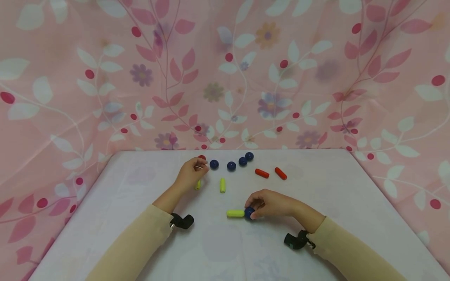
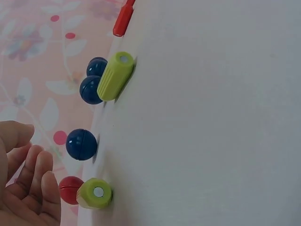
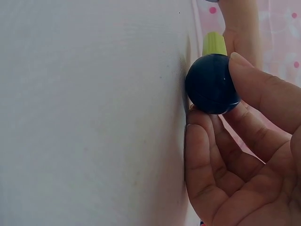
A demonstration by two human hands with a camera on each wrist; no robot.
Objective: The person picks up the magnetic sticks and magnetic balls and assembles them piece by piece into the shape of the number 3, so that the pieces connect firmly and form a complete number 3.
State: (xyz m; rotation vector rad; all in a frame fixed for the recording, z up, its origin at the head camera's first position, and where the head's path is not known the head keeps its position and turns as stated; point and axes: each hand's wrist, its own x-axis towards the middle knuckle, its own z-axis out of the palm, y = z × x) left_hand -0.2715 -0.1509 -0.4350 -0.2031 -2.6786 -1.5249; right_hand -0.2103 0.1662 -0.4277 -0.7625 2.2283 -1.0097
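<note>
My right hand (image 1: 274, 203) pinches a dark blue ball (image 1: 249, 213) between thumb and fingers, low over the white table (image 1: 140, 234). A yellow-green rod (image 1: 235, 213) lies end-on against that ball, pointing left. In the right wrist view the blue ball (image 3: 210, 87) partly hides the rod (image 3: 215, 43) behind it. Farther back, my left hand (image 1: 190, 173) hovers with loosely bent fingers and nothing between them. Just beyond its fingertips is a red ball (image 2: 69, 189), partly hidden behind an upright-looking yellow-green rod (image 2: 88, 195) in the left wrist view.
Several dark blue balls (image 1: 231, 166) sit along the table's back part. Another yellow-green rod (image 1: 222, 185) lies in the middle. Two red rods (image 1: 261, 173) (image 1: 280, 173) lie at the back right. A pink floral cloth (image 1: 225, 78) hangs behind the table.
</note>
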